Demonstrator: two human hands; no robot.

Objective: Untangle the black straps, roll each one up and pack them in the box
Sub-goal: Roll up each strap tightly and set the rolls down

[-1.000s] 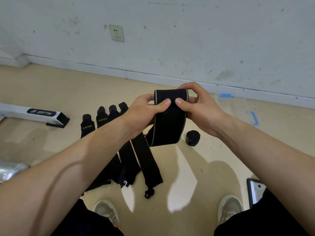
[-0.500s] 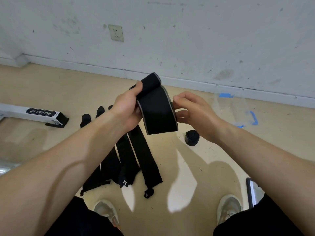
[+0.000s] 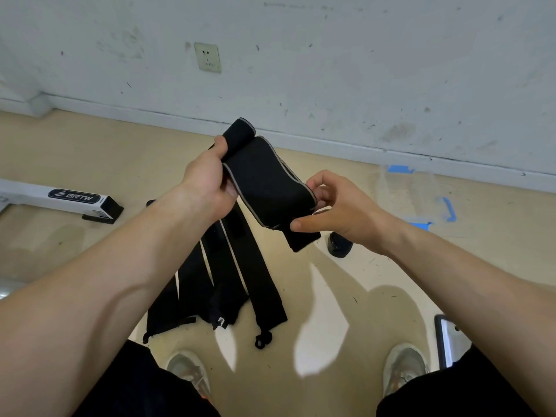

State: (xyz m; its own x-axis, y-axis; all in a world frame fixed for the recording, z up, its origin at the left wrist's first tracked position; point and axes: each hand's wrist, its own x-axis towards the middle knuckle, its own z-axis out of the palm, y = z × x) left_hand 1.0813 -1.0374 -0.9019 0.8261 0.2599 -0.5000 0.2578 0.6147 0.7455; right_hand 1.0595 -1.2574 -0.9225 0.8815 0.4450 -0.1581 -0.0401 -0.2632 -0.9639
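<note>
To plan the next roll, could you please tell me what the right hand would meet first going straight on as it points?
The black strap that the left hand holds up: the right hand points leftward at its hanging end, so close that it may already touch; depth is unclear.

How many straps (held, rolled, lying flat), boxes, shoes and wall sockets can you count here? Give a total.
Held strap: 1
Rolled strap on the floor: 1
Flat straps on the floor: 4
Clear box: 1
Shoes: 2
Wall socket: 1
Total: 10
</note>
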